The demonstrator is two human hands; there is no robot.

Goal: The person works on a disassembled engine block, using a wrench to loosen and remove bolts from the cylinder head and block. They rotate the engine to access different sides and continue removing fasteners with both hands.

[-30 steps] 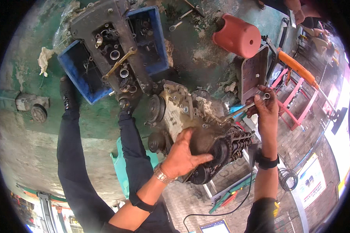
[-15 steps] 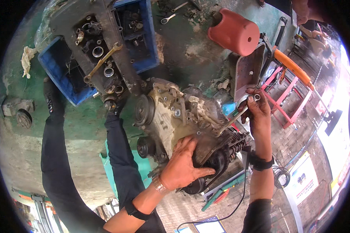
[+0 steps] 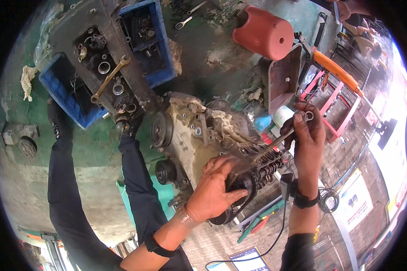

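Note:
A greasy engine (image 3: 185, 144) with pulleys and a sand-coloured cover lies in the middle. My left hand (image 3: 215, 185) rests on it beside a black pulley, its thumb spread away from the fingers and nothing seen in its grasp. On the right, my right hand (image 3: 309, 133) is closed around the upper end of a long socket wrench (image 3: 276, 143), whose hollow end shows between thumb and fingers. The wrench's shaft slants down left to the engine, next to a row of springs (image 3: 267, 172). Its lower tip is blurred, so contact cannot be made out.
A combination wrench (image 3: 111, 79) lies on a dark metal part (image 3: 70, 29) at upper left, between blue crates (image 3: 169, 67). Behind the engine are a red stool (image 3: 264, 34) and a metal tray (image 3: 276, 90). A pink frame (image 3: 346, 119) stands at right; a black cable (image 3: 276, 239) runs below.
My right hand has shifted slightly right with the socket wrench, and the shaft's angle has changed a little. My left hand stays on the engine. The whole view has shifted slightly.

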